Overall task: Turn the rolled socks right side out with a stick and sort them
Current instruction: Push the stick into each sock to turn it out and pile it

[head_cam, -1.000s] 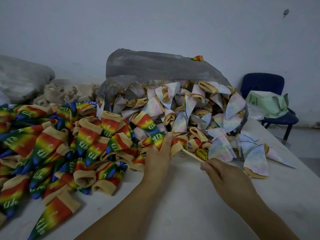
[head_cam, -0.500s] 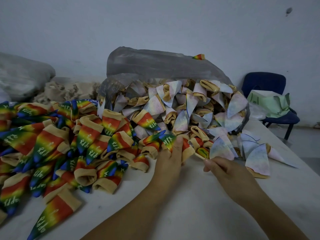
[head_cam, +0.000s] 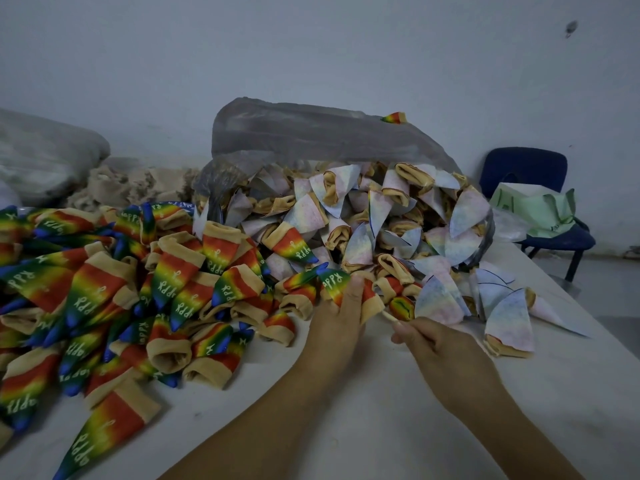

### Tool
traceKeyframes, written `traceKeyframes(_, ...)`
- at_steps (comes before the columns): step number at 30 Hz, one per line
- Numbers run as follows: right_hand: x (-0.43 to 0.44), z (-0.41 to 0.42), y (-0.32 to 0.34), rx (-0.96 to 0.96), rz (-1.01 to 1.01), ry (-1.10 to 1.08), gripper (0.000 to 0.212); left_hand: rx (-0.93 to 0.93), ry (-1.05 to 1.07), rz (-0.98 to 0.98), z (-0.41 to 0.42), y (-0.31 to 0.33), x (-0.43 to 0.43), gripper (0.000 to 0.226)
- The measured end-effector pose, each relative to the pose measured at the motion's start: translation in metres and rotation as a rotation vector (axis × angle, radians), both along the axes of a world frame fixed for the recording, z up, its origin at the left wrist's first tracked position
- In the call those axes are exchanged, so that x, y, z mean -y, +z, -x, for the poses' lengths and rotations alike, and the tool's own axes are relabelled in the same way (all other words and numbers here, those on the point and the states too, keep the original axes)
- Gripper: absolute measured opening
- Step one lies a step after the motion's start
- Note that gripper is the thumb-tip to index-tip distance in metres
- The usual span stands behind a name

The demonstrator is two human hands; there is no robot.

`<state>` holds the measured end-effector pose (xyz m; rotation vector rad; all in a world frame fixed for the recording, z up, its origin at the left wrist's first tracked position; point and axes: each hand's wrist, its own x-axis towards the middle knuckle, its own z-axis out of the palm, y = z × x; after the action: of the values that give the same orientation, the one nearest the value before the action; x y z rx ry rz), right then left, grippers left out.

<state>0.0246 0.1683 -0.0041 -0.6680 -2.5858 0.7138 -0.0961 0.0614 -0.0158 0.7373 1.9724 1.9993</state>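
My left hand [head_cam: 337, 317] grips a rainbow sock [head_cam: 334, 282] with a tan cuff at the table's middle; its blue tip points up and left. My right hand [head_cam: 427, 344] pinches a thin pale stick [head_cam: 389, 316] whose far end goes into that sock's cuff. A pile of turned rainbow socks [head_cam: 104, 292] covers the left of the table. A heap of pale inside-out rolled socks [head_cam: 381, 223] spills from a grey plastic bag [head_cam: 311, 133] behind my hands.
The white table [head_cam: 433, 427] runs to an edge at the right. Several pale rolled socks [head_cam: 509, 317] lie loose at the right. A blue chair [head_cam: 540, 206] holding a green bag [head_cam: 533, 211] stands beyond. Another full bag [head_cam: 45, 157] sits far left.
My left hand has slid right with the rainbow sock, which now stands fully turned over the stick. My right hand has drawn back a little, showing more of the stick.
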Motion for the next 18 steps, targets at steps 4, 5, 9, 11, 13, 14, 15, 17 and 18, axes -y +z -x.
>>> traceKeyframes(4, -0.015, 0.000, -0.002, 0.043, -0.095, 0.004, 0.041, 0.175, -0.076, -0.031, 0.006, -0.009, 0.001, 0.058)
traceKeyframes(5, -0.018, -0.002, -0.002, 0.063, -0.136, 0.000, 0.044, 0.305, -0.099, -0.108, 0.008, -0.008, 0.000, 0.053)
traceKeyframes(9, -0.030, -0.007, 0.000, 0.143, -0.207, -0.029, 0.039, 0.658, 0.027, -0.463, 0.027, -0.003, 0.005, 0.030)
traceKeyframes(11, -0.032, -0.009, 0.002, 0.149, -0.163, -0.038, 0.034, 0.661, 0.120, -0.508, 0.033, -0.003, 0.009, 0.030)
traceKeyframes(13, -0.032, -0.009, 0.002, 0.143, -0.104, -0.040, 0.032, 0.555, 0.203, -0.389, 0.033, -0.005, 0.008, 0.028)
traceKeyframes(14, -0.031, -0.007, 0.001, 0.140, -0.076, -0.033, 0.031, 0.487, 0.242, -0.302, 0.032, -0.005, 0.007, 0.028)
traceKeyframes(15, -0.030, -0.006, 0.000, 0.141, -0.048, -0.023, 0.030, 0.425, 0.278, -0.225, 0.030, -0.004, 0.007, 0.028)
traceKeyframes(17, -0.029, -0.005, -0.002, 0.147, 0.004, -0.006, 0.029, 0.356, 0.320, -0.171, 0.029, -0.003, 0.008, 0.030)
traceKeyframes(18, -0.029, -0.005, -0.003, 0.148, 0.027, -0.009, 0.029, 0.337, 0.327, -0.178, 0.030, -0.002, 0.010, 0.031)
